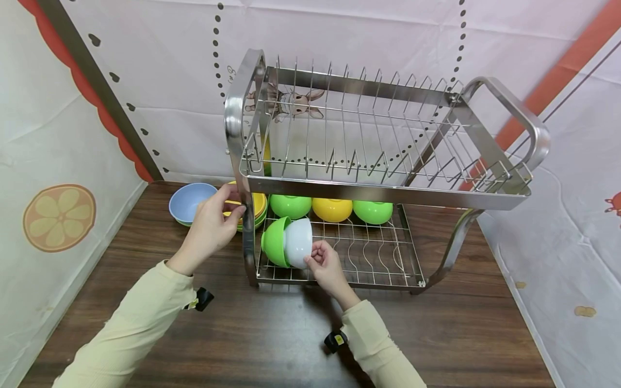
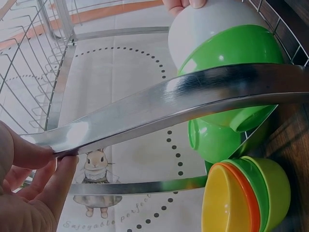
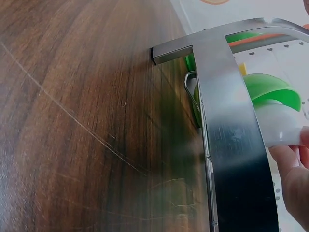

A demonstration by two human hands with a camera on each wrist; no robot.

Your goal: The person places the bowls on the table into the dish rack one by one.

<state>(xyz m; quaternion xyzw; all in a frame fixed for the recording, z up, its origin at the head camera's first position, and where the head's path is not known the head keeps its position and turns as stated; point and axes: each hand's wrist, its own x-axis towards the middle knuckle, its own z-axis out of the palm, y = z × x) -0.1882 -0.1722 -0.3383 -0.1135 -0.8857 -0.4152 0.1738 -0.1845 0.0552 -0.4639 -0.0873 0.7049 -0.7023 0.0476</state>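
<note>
A white bowl stands tilted on its side on the lower tier of a two-tier metal dish rack. It is nested against a green bowl on its left. My right hand pinches the white bowl's rim between thumb and fingers. On the rack's left upright is my left hand, its thumb and fingertips pinching the edge of the metal bar. Behind the white bowl, two green bowls and a yellow bowl sit in a row on the lower tier.
Left of the rack, a blue bowl tops one stack on the wooden table. Beside it, partly behind the upright, is a stack with a yellow bowl and an orange bowl. The upper wire tier overhangs the bowls.
</note>
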